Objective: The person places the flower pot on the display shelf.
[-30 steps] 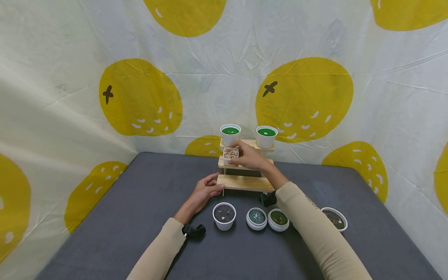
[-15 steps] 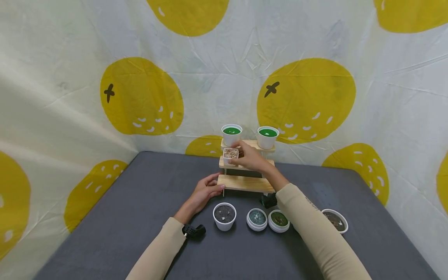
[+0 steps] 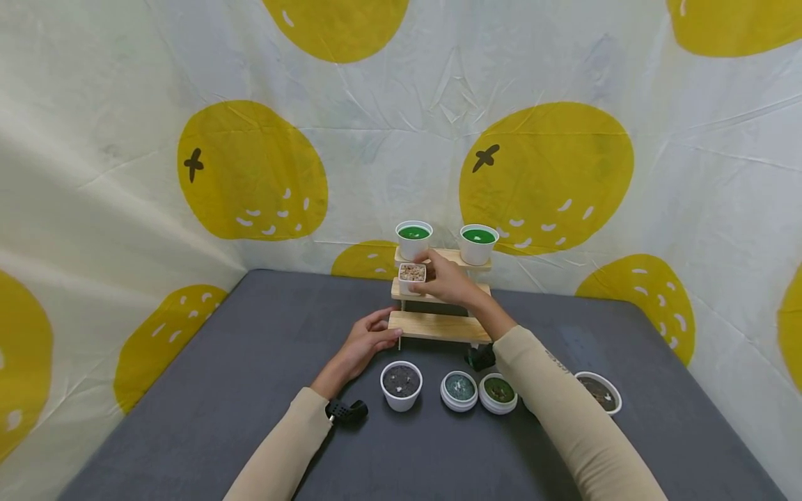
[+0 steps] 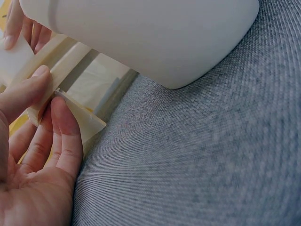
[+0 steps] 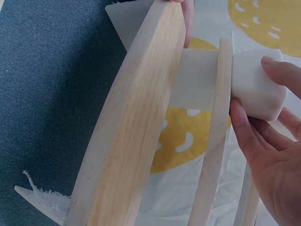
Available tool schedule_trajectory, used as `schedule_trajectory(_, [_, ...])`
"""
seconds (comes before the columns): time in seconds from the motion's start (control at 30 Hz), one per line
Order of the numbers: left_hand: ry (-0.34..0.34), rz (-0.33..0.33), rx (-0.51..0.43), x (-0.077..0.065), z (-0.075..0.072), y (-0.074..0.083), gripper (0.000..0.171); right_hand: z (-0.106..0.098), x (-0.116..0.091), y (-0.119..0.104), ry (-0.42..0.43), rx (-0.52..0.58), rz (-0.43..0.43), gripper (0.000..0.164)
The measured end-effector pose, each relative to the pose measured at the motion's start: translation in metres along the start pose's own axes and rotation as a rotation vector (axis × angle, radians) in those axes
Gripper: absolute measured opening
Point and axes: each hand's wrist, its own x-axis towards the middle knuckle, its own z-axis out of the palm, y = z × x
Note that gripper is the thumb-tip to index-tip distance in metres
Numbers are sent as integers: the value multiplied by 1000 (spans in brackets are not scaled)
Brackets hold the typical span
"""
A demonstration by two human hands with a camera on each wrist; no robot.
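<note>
A three-step wooden stand (image 3: 438, 327) is at the middle back of the table. My left hand (image 3: 366, 342) pinches the left end of its lowest step, thumb on top and fingers beneath. On the left of the middle step sits a small square white pot (image 3: 412, 285) filled with pale pebbles. My right hand (image 3: 447, 282) grips this pot from its right side. In the right wrist view, the pot (image 5: 256, 80) has its base right at the middle step, with thumb and fingers on its sides. Two white cups of green filling, a left cup (image 3: 413, 247) and a right cup (image 3: 479, 250), stand on the top step.
On the grey table (image 3: 301, 313), a white cup of dark filling (image 3: 401, 396) stands before the stand. Right of it are a low tub with bluish filling (image 3: 459, 400) and one with mossy green filling (image 3: 498, 403). A dark-filled bowl (image 3: 604, 400) is partly behind the right sleeve.
</note>
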Motion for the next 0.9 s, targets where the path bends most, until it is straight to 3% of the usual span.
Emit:
schedule_trajectory(0.67, [0, 9, 11, 1, 2, 0, 65, 3, 1, 3, 36, -24, -20, 58])
schedule_trajectory(0.9, [4, 3, 7, 1, 1, -2, 64, 3, -2, 2, 12, 19, -9, 64])
